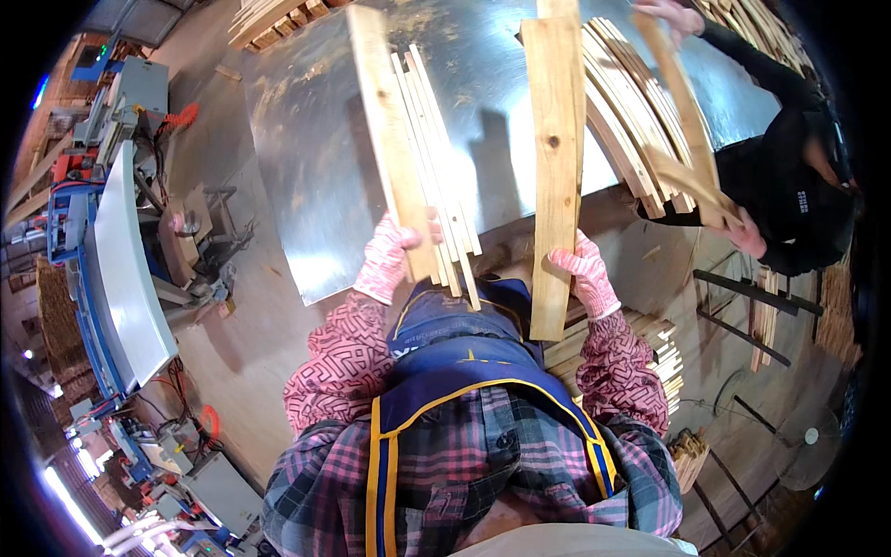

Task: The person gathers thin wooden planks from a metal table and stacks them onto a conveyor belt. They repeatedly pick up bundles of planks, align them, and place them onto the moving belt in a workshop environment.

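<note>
Two loads are being held up over the metal surface [316,186] in the head view: a plank with thin slats [436,176] clasped in the left hand [394,255], a broad plank [554,176] in the right hand [585,274], fingers closed round each. Sorting seems under way; setting down is likely being called for next. Long axes are pointing away from the person, ends toward the stacked strips [631,130]

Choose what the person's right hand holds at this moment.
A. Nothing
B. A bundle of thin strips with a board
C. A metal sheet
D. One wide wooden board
D: the right hand grips one wide wooden board, while the left hand holds the bundle of thin strips.
</note>
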Demonstrator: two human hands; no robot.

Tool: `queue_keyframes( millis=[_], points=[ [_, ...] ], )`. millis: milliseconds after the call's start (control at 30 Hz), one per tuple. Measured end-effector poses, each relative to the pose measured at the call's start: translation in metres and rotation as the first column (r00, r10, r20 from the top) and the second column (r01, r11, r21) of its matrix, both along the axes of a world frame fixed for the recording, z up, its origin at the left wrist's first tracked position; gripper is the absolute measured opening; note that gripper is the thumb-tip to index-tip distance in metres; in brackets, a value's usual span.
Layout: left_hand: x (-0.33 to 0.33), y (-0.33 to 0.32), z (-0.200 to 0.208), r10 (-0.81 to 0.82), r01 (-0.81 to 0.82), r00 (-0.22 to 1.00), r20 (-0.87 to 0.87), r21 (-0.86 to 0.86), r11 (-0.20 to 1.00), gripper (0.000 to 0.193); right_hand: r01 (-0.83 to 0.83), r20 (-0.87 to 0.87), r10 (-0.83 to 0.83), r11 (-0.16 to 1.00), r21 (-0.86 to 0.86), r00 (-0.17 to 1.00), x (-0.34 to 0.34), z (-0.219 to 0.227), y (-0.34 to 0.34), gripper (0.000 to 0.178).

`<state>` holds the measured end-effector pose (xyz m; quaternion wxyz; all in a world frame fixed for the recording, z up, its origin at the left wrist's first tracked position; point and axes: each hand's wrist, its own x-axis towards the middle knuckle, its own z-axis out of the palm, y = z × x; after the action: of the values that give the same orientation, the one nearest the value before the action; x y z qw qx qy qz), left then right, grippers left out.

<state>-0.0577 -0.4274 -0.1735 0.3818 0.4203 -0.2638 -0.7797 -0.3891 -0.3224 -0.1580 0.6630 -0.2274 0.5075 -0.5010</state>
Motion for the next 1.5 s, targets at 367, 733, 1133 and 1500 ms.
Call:
queue_keyframes(
  millis=[367,733,1133,1500],
  points=[
    [0.048,0.005,-0.125,-0.615,0.599,0.364,0.699,0.330,0.730,0.105,0.154,-0.103,-0.162,0.985,-0.079,0.981,0.086,0.043,-0.002,0.043],
    [0.046,0.006,0.002,0.403,0.782,0.370,0.837,-0.514,0.351,0.109,0.256,-0.503,-0.125,0.945,0.202,0.855,0.206,0.067,0.130,0.054],
    [-0.035,0.030,0.173,0.300,0.864,0.047,0.953,0.112,-0.490,0.076,-0.169,-0.823,0.022,0.975,0.143,-0.567,0.122,0.167,0.205,0.032],
    [-0.034,0.188,0.056,-0.733,0.788,-0.584,0.350,0.024,-0.616,0.106,-0.340,-0.932,0.305,0.870,0.356,-0.195,0.145,0.113,0.344,0.020]
  ],
)
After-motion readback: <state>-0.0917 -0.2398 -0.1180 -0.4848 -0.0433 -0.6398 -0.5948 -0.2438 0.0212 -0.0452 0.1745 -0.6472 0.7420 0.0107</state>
